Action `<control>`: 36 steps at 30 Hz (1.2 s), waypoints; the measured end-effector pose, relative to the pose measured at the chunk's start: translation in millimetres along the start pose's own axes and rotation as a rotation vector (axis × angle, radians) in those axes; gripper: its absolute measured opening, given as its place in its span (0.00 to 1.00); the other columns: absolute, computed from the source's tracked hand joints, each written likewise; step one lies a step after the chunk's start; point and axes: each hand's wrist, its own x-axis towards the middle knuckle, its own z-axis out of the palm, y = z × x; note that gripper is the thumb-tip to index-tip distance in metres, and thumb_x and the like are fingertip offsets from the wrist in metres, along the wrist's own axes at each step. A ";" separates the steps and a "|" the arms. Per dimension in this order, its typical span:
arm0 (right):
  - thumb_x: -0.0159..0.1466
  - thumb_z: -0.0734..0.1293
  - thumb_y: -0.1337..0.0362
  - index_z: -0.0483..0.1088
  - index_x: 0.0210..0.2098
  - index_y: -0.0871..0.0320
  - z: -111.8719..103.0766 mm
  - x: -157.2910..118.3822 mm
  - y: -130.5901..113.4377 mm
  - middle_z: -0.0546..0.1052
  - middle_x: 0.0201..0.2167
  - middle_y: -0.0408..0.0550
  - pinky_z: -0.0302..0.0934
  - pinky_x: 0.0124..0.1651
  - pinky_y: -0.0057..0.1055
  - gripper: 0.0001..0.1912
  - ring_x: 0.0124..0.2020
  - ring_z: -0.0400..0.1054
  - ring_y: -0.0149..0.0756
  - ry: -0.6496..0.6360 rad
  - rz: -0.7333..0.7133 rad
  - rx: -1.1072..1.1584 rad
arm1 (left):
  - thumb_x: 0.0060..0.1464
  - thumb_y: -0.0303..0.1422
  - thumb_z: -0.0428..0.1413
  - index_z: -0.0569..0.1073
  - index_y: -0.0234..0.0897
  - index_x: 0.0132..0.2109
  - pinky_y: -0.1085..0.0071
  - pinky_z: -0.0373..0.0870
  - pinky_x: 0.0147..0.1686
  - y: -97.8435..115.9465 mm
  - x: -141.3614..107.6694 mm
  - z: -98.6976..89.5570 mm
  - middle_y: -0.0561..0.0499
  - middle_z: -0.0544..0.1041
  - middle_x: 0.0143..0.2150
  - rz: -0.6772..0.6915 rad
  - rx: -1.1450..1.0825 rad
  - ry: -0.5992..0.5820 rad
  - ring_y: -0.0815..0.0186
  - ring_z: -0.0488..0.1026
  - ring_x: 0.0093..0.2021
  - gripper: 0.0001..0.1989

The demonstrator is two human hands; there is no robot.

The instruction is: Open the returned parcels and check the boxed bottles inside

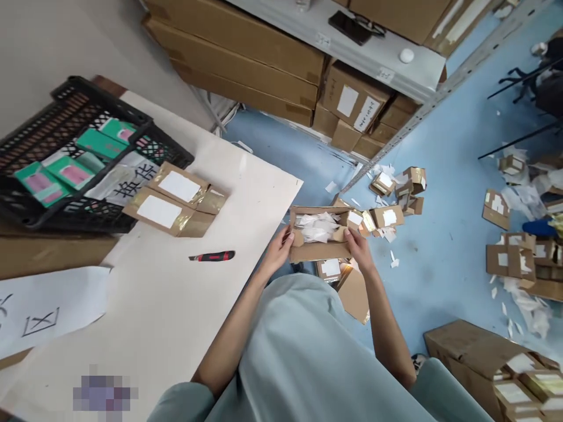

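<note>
An open cardboard box (320,252) is held in front of my body, past the table's edge. White crumpled packing (317,227) fills its inside. My left hand (278,250) grips the box's left end, and my right hand (359,251) grips its right end. On the white table (167,305) lies a red and black utility knife (216,256), blade toward the left. Behind the knife sit two cardboard boxes with white labels (179,186), side by side against a black crate (99,217). Green and pink packages (73,172) lie in that crate.
A metal shelf (387,76) with cartons stands ahead. Opened boxes and paper scraps (389,217) litter the blue floor at right. A large carton of small boxes (461,363) sits at lower right. A marked white sheet (53,302) covers the table's left side.
</note>
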 end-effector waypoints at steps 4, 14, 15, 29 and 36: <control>0.64 0.63 0.26 0.80 0.60 0.61 -45.1 7.0 45.7 0.81 0.63 0.68 0.69 0.67 0.54 0.48 0.64 0.76 0.62 0.254 0.200 0.018 | 0.71 0.49 0.52 0.71 0.38 0.72 0.50 0.63 0.77 13.3 29.4 36.6 0.38 0.73 0.75 -0.030 0.036 -0.129 0.50 0.69 0.76 0.31; 0.64 0.65 0.29 0.83 0.52 0.57 2.4 25.3 51.4 0.87 0.54 0.62 0.73 0.63 0.54 0.40 0.57 0.81 0.59 -0.070 0.111 0.011 | 0.68 0.52 0.55 0.78 0.41 0.63 0.48 0.70 0.72 -7.9 -3.8 16.4 0.41 0.80 0.68 -0.153 -0.001 -0.006 0.49 0.77 0.69 0.26; 0.65 0.65 0.29 0.83 0.51 0.56 14.1 30.1 45.6 0.87 0.53 0.62 0.73 0.62 0.54 0.38 0.57 0.81 0.59 -0.135 0.086 0.002 | 0.68 0.53 0.55 0.79 0.41 0.62 0.48 0.71 0.72 -10.9 -12.0 12.1 0.40 0.80 0.68 -0.166 -0.014 0.020 0.49 0.77 0.69 0.27; 0.70 0.72 0.45 0.82 0.50 0.55 246.0 58.9 -72.9 0.88 0.52 0.56 0.73 0.65 0.48 0.21 0.55 0.83 0.47 -0.861 -0.204 -0.029 | 0.64 0.60 0.57 0.78 0.40 0.62 0.47 0.73 0.70 -46.9 -141.4 -78.4 0.37 0.80 0.68 -0.278 -0.185 0.530 0.47 0.77 0.69 0.33; 0.69 0.71 0.52 0.82 0.46 0.57 359.5 18.7 -137.5 0.88 0.48 0.53 0.74 0.61 0.43 0.16 0.50 0.83 0.42 -0.924 -0.207 -0.011 | 0.62 0.61 0.59 0.79 0.41 0.61 0.48 0.73 0.69 -79.5 -201.8 -126.3 0.38 0.81 0.67 -0.231 -0.288 0.677 0.47 0.78 0.68 0.34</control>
